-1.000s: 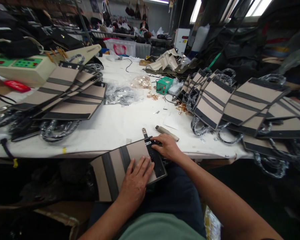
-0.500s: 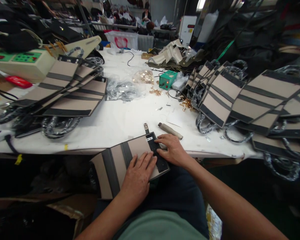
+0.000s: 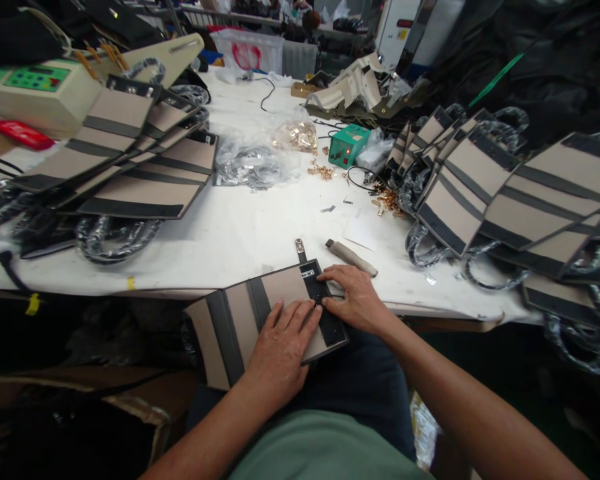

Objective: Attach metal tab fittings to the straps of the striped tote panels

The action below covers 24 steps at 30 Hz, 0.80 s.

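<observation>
A beige flap-like bag panel [image 3: 285,287] with dark stripes and a black end strip lies across my lap and the table's front edge. My left hand [image 3: 285,340] rests flat on its beige face, fingers stretched toward the black strip. At the panel's right end, my right hand [image 3: 357,297] is bent over the edge, thumb and fingertips on the strip; its lower fingers are hidden. Near the index fingertip, a small metal plate [image 3: 307,273] sits on the strip. A dark tab with a metal fitting [image 3: 301,248] sticks out from the far edge.
A cloth-wrapped tool [image 3: 353,258] lies just beyond my right hand. Striped bags with wrapped handles are piled at left [image 3: 145,193] and right [image 3: 460,193]. Behind stand a green control box [image 3: 349,145], loose gold fittings [image 3: 321,172] and a clear plastic bag [image 3: 253,167].
The view has tilted down and shifted slightly left. Both hands keep nearly the same places on the panel. A metal plate now shows on the strip where a white label-like patch appeared.
</observation>
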Available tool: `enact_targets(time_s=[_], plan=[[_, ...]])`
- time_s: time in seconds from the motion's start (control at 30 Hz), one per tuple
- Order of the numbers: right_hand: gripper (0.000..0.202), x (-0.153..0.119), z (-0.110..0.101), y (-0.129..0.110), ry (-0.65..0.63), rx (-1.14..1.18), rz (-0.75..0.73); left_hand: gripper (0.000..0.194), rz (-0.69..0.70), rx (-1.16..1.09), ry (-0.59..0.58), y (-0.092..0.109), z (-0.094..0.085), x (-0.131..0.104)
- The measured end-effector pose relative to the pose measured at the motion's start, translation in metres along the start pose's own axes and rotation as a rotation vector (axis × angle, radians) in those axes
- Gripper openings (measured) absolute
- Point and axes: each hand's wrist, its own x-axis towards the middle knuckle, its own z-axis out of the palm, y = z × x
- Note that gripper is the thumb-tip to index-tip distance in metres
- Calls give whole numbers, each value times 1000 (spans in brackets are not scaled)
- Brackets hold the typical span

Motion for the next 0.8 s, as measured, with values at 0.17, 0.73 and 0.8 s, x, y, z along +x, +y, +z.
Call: enact_targets(time_s=[0.17,0.73,0.8], plan=[[41,1,-1,-2,-8,-8,10,86,26,17,-42,-2,-4,2],[40,0,3,-2,16,-22,-14,84,25,32,-35,-3,-1,2],[36,0,1,0,26,2,-36,84,27,29,-45,-3,-2,2]])
